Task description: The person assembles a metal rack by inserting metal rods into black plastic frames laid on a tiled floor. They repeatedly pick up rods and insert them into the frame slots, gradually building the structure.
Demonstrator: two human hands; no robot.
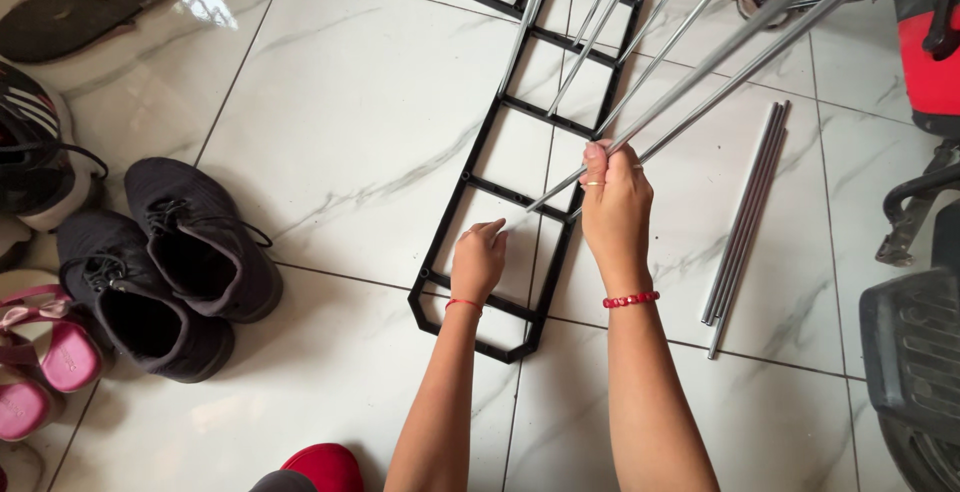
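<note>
Likely a home entryway — marble-look tiled floor (340,132), worn black sneakers (170,262), pink sandals (45,357) lined up alongside

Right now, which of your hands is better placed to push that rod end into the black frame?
Probably the left hand: it rests at the rod tip on the black frame. The right hand grips the rod bundle higher up.

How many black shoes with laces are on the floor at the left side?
2. One black laced shoe lies nearer the black frame; the second black shoe lies beside it, lower left. Others may be hidden beyond the picture's left edge.
</note>
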